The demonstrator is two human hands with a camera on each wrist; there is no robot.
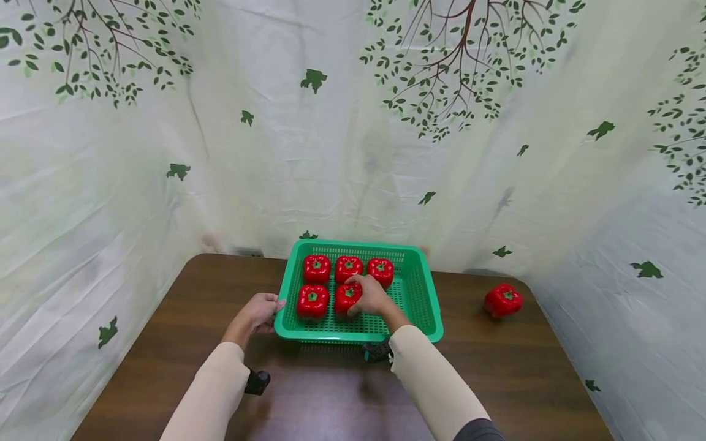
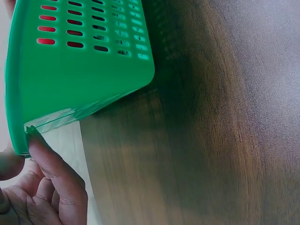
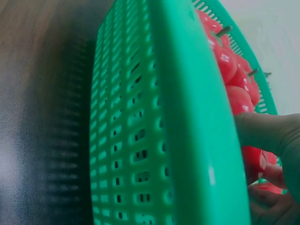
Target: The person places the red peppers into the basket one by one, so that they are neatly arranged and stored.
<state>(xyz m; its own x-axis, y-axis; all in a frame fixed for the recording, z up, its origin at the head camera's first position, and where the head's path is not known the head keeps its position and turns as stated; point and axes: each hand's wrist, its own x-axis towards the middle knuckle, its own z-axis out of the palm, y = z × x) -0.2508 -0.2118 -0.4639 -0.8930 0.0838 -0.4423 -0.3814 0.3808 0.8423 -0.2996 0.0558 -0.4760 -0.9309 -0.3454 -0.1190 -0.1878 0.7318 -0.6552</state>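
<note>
A green plastic basket with slotted walls stands on the table and holds several red bell peppers in two rows. My left hand pinches the basket's left rim between thumb and fingers, seen close in the left wrist view beside the basket wall. Inside the basket, my right hand has its thumb and fingers around the front-row middle pepper. To its left sits another front-row pepper. Behind them stand back-row peppers, one of them at the right. In the right wrist view the basket rim hides part of the gripped pepper.
One more red bell pepper lies on the brown wooden table, right of the basket. A pale cloth printed with leaves and branches hangs behind and around the table. A dark wrist device sits at the left sleeve.
</note>
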